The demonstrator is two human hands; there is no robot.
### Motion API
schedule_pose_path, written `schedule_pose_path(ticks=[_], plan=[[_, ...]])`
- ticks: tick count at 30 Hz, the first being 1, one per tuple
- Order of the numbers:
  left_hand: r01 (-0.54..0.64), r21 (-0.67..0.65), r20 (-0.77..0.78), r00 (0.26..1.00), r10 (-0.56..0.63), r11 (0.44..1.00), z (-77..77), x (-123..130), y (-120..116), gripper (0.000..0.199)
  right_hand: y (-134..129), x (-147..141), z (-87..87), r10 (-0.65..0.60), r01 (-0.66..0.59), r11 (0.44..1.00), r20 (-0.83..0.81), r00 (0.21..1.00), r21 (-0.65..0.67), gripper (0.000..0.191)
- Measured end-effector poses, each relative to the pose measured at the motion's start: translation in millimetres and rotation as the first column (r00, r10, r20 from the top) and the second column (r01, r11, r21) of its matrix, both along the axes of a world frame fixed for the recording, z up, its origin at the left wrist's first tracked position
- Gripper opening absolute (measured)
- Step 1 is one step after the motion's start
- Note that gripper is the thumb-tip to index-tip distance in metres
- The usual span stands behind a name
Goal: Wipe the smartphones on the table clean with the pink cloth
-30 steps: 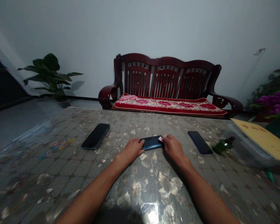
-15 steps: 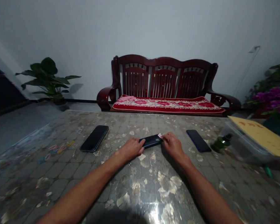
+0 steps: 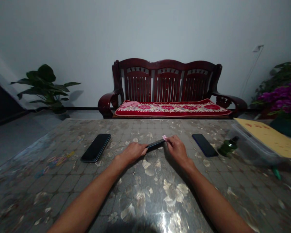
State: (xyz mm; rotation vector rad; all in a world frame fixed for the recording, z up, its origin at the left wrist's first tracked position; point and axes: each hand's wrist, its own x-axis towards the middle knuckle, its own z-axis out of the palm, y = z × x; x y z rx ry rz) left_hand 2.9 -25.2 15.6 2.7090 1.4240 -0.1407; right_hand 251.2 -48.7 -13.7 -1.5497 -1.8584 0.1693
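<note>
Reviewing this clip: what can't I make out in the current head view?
All in the head view:
- Held phone: seen nearly edge-on, so its broad faces don't show clearly; the left hand covers one end.
- Pink slip: too small to read, partly behind the fingers of the right hand.
- Yellow sheet: red marks too blurred to read.
- Purple flowers: cut off by the right edge.
</note>
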Motion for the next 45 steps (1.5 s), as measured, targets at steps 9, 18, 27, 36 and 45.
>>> schedule_pose_path(ticks=[9, 18, 27, 36, 45], plan=[[-0.031, -0.010, 0.040, 0.999, 0.032, 0.999, -2.2, -3, 7, 0.037, 8, 0, -0.6, -0.028, 0.029, 0.999, -0.040, 0.999, 0.023, 0.026], [-0.048, 0.002, 0.033, 0.998, 0.048, 0.999, -5.7, -4, 11, 0.037, 13, -8, -6.0, 0.041, -0.036, 0.997, -0.081, 0.996, 0.065, 0.026], [-0.073, 0.010, 0.050, 0.996, 0.073, 0.997, -4.2, -1, 12, 0.035, 14, -9, -6.4, 0.059, -0.053, 0.996, -0.093, 0.994, 0.068, 0.027], [-0.073, 0.035, 0.038, 0.997, 0.072, 0.997, -10.2, -3, 11, 0.036, 10, -10, -1.2, 0.034, -0.022, 0.994, -0.103, 0.994, 0.111, 0.029], [-0.085, 0.045, 0.000, 0.996, 0.085, 0.995, -4.2, 10, -3, 0.039, -10, -42, 0.6, 0.217, -0.225, 0.970, 0.090, 0.972, 0.094, 0.032]])
